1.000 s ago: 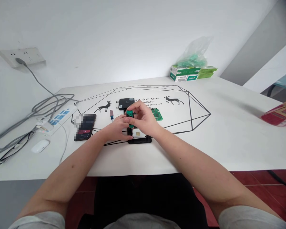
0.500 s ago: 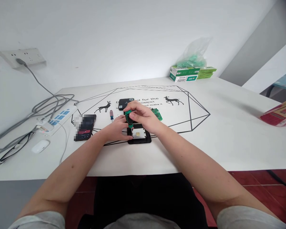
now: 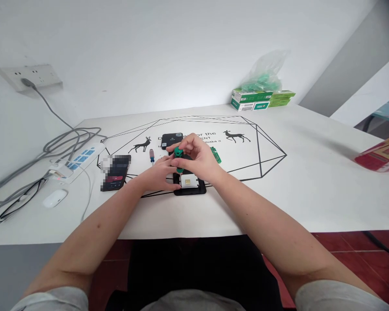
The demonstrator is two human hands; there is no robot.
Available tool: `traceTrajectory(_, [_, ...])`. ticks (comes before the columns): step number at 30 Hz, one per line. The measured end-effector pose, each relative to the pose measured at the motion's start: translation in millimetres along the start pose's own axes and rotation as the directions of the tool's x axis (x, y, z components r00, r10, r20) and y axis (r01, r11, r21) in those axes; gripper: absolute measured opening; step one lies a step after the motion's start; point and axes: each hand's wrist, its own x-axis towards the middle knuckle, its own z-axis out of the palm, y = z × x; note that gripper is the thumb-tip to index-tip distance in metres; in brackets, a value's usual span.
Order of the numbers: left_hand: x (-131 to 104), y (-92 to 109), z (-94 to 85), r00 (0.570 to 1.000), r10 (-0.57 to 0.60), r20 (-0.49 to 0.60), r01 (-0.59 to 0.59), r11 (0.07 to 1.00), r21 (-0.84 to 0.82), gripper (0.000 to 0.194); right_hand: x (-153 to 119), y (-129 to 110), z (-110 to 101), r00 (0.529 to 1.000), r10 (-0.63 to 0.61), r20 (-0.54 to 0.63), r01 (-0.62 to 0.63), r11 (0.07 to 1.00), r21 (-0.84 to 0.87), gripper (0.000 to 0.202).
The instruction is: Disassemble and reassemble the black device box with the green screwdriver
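A black casing (image 3: 202, 190) with a silvery plate (image 3: 192, 181) inside lies flat near the table's front. My right hand (image 3: 199, 160) is closed on the green handle of a screwdriver (image 3: 179, 152), which stands roughly upright over the casing's left side. My left hand (image 3: 158, 175) rests at the casing's left edge, its thumb and fingers around the lower part of the screwdriver; whether it grips the casing or the tool is hard to tell. Behind my right hand lie a black cover (image 3: 170, 140) and a green circuit board (image 3: 215, 155), both partly hidden.
Left of my hands lie a small screwdriver (image 3: 151, 156), a phone (image 3: 118, 172), a power strip (image 3: 84, 160), a white case (image 3: 55, 198) and glasses (image 3: 21, 201). Green boxes (image 3: 251, 97) stand at the back; a red package (image 3: 381, 154) sits at the right edge.
My right hand's fingers have shifted around the handle, and its fingertips have lifted and spread somewhat. The screwdriver's top has tipped slightly rightward. My left hand has hardly moved.
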Motion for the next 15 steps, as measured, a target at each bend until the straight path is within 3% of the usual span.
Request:
traceTrajectory(2, [-0.1, 0.4, 0.0, 1.000, -0.002, 0.003, 0.002, 1.000, 0.007, 0.038, -0.5, 0.4, 2.6, 1.000, 0.020, 0.010, -0.020, 1.000, 0.006, 0.044])
traceTrajectory(7, [0.6, -5.1, 4.0, 0.998, 0.050, -0.031, -0.050, 0.999, 0.002, 0.037, -1.2, 4.7, 0.8, 0.993, -0.078, 0.085, 0.079, 0.997, -0.005, 0.020])
traceTrajectory(10, [0.8, -8.2, 5.9, 0.997, 0.066, -0.046, -0.067, 0.998, -0.010, 0.039, -0.1, 7.0, -4.9, 0.983, -0.160, 0.090, 0.172, 0.974, -0.149, 0.019])
traceTrajectory(15, [1.0, -5.6, 3.7, 0.999, 0.031, -0.032, -0.032, 0.999, -0.038, 0.040, 2.9, 8.4, -9.9, 0.928, -0.367, 0.060, 0.360, 0.849, -0.387, 0.029])
